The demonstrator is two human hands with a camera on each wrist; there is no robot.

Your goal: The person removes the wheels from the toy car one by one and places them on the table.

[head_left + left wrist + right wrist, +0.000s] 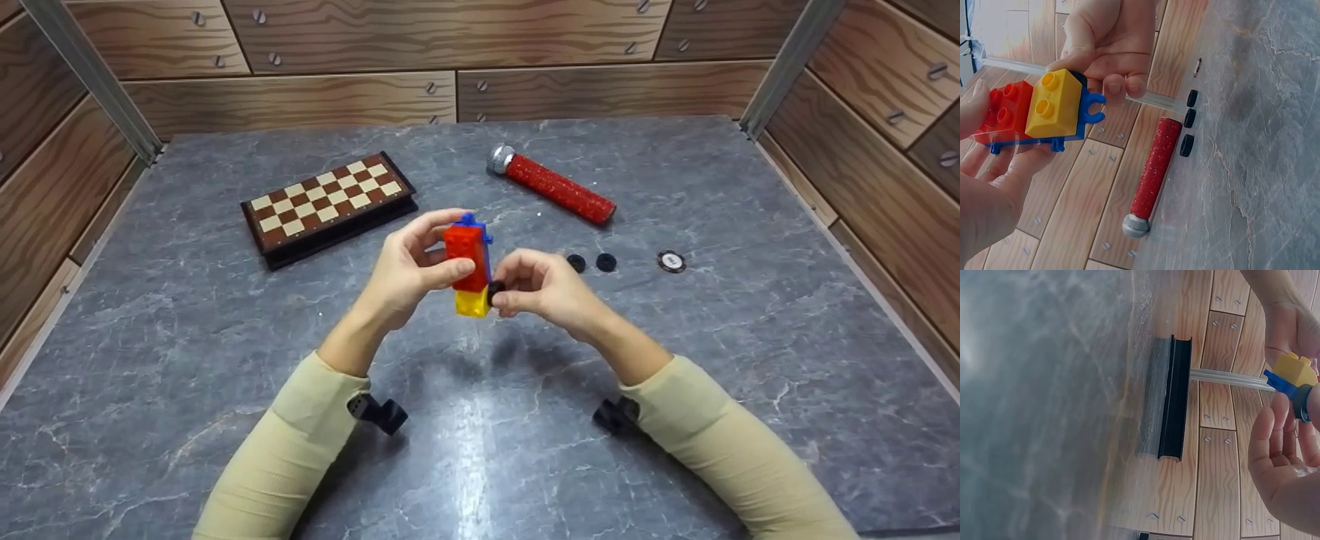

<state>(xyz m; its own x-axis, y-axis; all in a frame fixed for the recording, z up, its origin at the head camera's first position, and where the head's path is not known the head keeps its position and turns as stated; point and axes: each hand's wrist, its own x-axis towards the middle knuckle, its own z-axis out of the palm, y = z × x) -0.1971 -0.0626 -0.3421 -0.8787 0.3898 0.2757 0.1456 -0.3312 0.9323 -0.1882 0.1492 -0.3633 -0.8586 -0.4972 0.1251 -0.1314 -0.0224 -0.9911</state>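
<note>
My left hand (401, 266) grips a toy car of bricks, its thumb on the red brick (463, 251) and its fingers behind. The car stands on end above the table, with a yellow sloped brick (1053, 107) at the lower end. Under both bricks runs a blue base (1079, 128) with a hook at its end and small axle stubs along its side. Between thumb and fingers my right hand (555, 289) pinches a small black wheel (1300, 404), right at the blue base beside the yellow brick.
Several loose black wheels (606, 262) lie right of the hands, near a poker chip (672, 261). Farther back rests a red glittery microphone (561, 189) with a silver head. A folded chessboard (326, 202) lies at the back left. Wood-patterned walls (450, 37) enclose the table.
</note>
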